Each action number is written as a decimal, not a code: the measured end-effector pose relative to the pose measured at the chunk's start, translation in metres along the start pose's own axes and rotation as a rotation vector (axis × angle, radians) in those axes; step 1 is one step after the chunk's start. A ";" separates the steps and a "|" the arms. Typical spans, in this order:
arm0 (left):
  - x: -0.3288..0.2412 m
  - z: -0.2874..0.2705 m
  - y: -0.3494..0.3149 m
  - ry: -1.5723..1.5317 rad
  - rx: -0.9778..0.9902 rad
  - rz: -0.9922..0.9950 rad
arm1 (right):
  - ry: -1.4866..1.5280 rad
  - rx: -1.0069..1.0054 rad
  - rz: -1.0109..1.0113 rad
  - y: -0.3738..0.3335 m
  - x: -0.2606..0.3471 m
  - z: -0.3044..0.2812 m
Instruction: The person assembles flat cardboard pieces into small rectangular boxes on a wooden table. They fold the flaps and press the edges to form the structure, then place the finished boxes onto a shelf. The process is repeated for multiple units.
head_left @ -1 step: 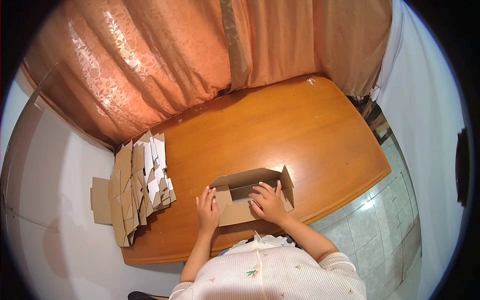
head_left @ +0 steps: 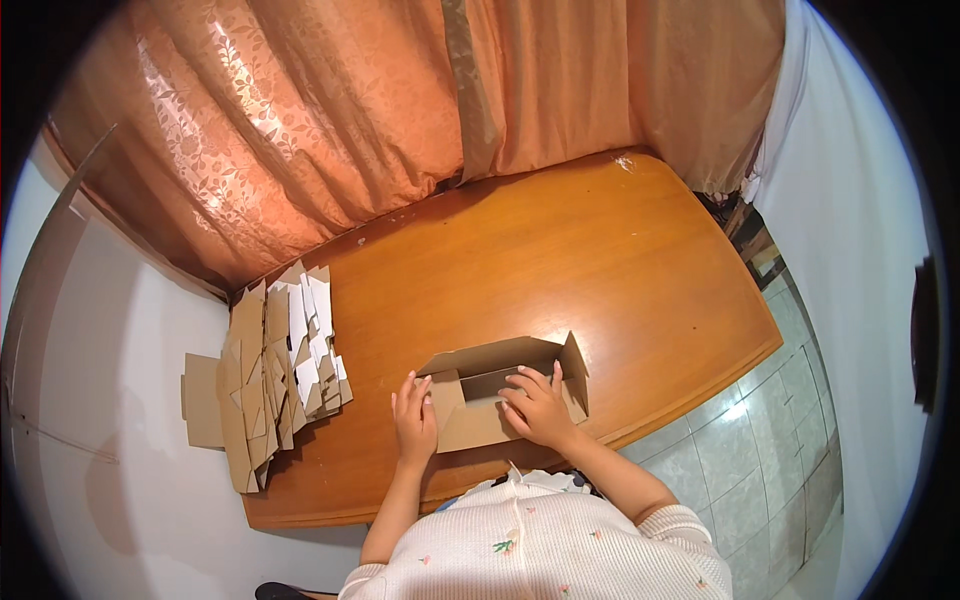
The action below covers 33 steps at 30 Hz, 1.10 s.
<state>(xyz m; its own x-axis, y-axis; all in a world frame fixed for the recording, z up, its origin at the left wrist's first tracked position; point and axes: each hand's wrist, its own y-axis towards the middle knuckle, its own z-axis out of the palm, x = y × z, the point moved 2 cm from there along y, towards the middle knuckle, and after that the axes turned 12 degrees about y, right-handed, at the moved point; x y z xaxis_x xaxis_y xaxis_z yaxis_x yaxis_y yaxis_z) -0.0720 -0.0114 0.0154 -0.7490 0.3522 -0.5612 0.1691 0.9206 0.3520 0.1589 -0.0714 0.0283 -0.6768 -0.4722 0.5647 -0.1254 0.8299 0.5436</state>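
A brown cardboard box (head_left: 480,428) lies on the table near my body, its top open and its flaps standing out. The far flap and the right-end flap are raised, and a dark rectangular opening shows in the middle. My left hand (head_left: 414,418) holds the box's left end, thumb on the near side and fingers along the outer edge. My right hand (head_left: 540,410) grips the front panel toward the right, its bent fingers reaching over into the opening. The palm undersides of both hands are hidden.
A stack of flattened brown and white cardboard pieces (head_left: 262,380) sits along the left edge of the wooden table (head_left: 560,250). Orange curtains (head_left: 330,110) hang behind it. White cloth (head_left: 850,250) hangs at right, above a tiled floor (head_left: 760,450).
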 end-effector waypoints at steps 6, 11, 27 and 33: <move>-0.014 -0.004 0.005 0.109 -0.017 0.065 | 0.037 -0.160 -0.129 0.004 0.020 -0.024; -0.056 0.009 -0.002 0.257 0.125 0.071 | 0.076 -0.347 -0.122 0.013 0.024 -0.056; -0.061 0.030 -0.005 0.359 0.261 0.002 | 0.084 -0.176 0.257 -0.002 -0.021 -0.051; -0.058 0.028 -0.006 0.353 0.284 0.028 | 0.062 -0.008 0.255 -0.004 -0.012 -0.037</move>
<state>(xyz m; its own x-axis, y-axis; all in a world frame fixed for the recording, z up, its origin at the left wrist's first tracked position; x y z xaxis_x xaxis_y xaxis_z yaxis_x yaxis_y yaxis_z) -0.0117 -0.0324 0.0248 -0.9058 0.3438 -0.2476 0.3245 0.9387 0.1165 0.1946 -0.0800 0.0422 -0.6402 -0.2654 0.7209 0.0495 0.9222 0.3834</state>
